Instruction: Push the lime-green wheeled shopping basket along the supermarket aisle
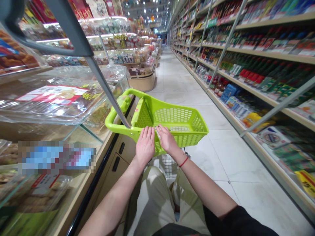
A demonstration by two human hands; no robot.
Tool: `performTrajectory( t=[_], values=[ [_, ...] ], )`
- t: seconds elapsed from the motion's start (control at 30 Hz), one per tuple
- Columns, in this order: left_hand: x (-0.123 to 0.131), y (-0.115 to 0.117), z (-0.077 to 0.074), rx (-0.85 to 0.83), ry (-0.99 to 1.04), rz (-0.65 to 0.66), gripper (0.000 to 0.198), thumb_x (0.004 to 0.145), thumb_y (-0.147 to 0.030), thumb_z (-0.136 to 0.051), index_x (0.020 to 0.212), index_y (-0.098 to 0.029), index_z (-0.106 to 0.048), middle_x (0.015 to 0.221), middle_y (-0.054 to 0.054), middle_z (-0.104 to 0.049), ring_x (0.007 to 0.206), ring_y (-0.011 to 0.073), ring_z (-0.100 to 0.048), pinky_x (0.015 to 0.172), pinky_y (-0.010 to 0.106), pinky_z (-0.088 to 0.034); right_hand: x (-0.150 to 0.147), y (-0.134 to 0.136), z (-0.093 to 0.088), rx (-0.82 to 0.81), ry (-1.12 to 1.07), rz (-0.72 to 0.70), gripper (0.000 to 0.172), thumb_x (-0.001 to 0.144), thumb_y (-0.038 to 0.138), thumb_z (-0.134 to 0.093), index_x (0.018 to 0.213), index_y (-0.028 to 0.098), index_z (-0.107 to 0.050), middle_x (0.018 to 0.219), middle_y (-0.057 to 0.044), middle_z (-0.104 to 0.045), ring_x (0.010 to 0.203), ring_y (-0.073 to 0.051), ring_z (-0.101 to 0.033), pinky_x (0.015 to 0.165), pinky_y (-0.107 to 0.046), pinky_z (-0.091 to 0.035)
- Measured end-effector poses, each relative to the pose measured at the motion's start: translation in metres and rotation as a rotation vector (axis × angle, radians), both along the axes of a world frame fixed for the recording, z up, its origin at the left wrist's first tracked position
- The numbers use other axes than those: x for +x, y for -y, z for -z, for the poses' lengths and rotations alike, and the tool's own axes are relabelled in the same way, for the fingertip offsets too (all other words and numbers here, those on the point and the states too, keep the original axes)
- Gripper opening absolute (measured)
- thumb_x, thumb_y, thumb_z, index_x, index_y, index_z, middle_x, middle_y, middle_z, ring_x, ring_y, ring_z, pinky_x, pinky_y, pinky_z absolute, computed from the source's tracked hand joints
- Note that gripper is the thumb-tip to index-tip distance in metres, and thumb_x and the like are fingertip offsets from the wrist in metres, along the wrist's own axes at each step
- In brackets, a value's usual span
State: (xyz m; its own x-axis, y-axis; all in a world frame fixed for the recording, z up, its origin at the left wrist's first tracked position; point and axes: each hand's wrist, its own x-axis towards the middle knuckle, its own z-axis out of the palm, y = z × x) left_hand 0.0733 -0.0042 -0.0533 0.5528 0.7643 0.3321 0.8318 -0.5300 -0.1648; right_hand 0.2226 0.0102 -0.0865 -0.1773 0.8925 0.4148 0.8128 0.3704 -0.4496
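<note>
A lime-green shopping cart (172,113) stands in front of my legs, its perforated basket bare inside where I can see. My left hand (146,141) rests over the basket's near side rim, fingers together and hooked on the edge, thumb hidden. Right beside it, my right hand (166,139) grips the same rim with its fingers bent over it; a red string bracelet (184,161) circles that wrist. The cart's green loop handle (109,119) juts out to the left, touched by neither hand.
Glass-and-wood display bins (93,164) of packaged food crowd the left side, with a grey metal pole (105,87) slanting in front. Packed shelves (265,52) line the right. A white tiled aisle (167,75) runs ahead between them, past a rounded display stand (142,80).
</note>
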Motion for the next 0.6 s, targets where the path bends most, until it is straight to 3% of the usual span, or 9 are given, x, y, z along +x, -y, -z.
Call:
performTrajectory(
  t=[0.13, 0.27, 0.47, 0.6],
  values=[
    [-0.001, 0.000, 0.002, 0.022, 0.018, 0.007, 0.060, 0.088, -0.013, -0.042, 0.146, -0.001, -0.040, 0.149, 0.020, -0.047, 0.145, 0.0313, -0.034, 0.123, 0.048, -0.023, -0.001, -0.001, 0.008, 0.068, -0.052, -0.011, 0.058, 0.085, -0.003, -0.039, 0.142, 0.007, -0.050, 0.149, -0.022, -0.047, 0.144, -0.024, -0.038, 0.122, -0.048, -0.025],
    [-0.001, 0.000, 0.005, 0.047, 0.035, -0.001, 0.060, 0.087, -0.011, -0.040, 0.146, 0.000, -0.039, 0.147, 0.020, -0.049, 0.145, 0.0317, -0.035, 0.122, 0.048, -0.024, 0.016, 0.003, 0.020, 0.110, -0.035, 0.012, 0.057, 0.087, 0.000, -0.037, 0.142, 0.008, -0.050, 0.149, -0.021, -0.047, 0.143, -0.024, -0.039, 0.121, -0.051, -0.027],
    [0.002, 0.001, 0.006, 0.046, 0.037, -0.001, 0.061, 0.087, -0.010, -0.041, 0.147, 0.000, -0.038, 0.146, 0.020, -0.050, 0.143, 0.0328, -0.036, 0.122, 0.048, -0.023, 0.050, 0.012, 0.038, 0.116, -0.020, 0.164, 0.064, 0.079, -0.008, -0.034, 0.137, 0.006, -0.054, 0.145, -0.022, -0.051, 0.142, -0.023, -0.041, 0.120, -0.051, -0.030],
    [0.004, 0.004, 0.007, 0.040, 0.046, -0.011, 0.062, 0.086, -0.010, -0.043, 0.148, 0.001, -0.037, 0.146, 0.022, -0.049, 0.144, 0.0329, -0.035, 0.123, 0.048, -0.021, 0.047, 0.012, 0.038, 0.070, -0.050, 0.253, 0.067, 0.076, -0.009, -0.036, 0.138, 0.007, -0.053, 0.146, -0.023, -0.050, 0.142, -0.025, -0.040, 0.119, -0.054, -0.029]
  ],
)
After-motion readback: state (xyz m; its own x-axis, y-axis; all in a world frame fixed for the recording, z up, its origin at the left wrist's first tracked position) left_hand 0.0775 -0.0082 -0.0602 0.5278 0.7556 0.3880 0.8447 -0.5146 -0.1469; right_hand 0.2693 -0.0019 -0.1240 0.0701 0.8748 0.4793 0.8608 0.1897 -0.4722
